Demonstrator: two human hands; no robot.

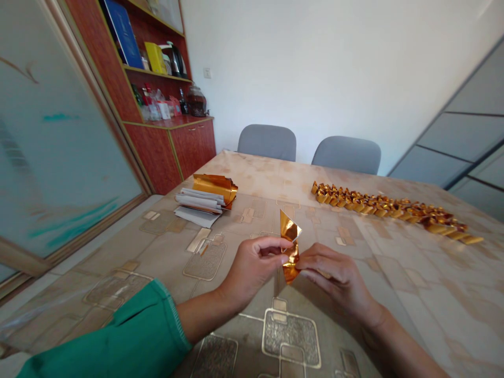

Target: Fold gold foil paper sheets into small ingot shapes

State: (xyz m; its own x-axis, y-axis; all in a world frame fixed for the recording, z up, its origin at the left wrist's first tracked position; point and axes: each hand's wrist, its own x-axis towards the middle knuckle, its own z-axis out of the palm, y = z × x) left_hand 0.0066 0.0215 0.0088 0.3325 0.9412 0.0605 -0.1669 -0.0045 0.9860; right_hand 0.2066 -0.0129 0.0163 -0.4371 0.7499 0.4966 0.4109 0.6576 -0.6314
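Note:
Above the table, both my hands pinch one piece of shiny gold foil paper [290,229], partly folded, with a pointed upper end and a pointed lower end. My left hand [248,265] grips it from the left with thumb and forefinger. From the right, my right hand [340,275] is closed on its lower part, and its fingertips hide some of the folds. To the far left lies a stack of folded paper sheets [199,202], grey-white on the outside, against a curled gold foil sheet [212,184]. Rows of folded gold foil pieces [378,205] lie at the far right.
A patterned cover lies over the table [232,315]. Two grey chairs [268,140] stand at its far side, before a white wall. At the back left is a red-brown cabinet [192,144] holding bottles, a kettle and a glass jar. A frosted glass door [59,131] stands at the left.

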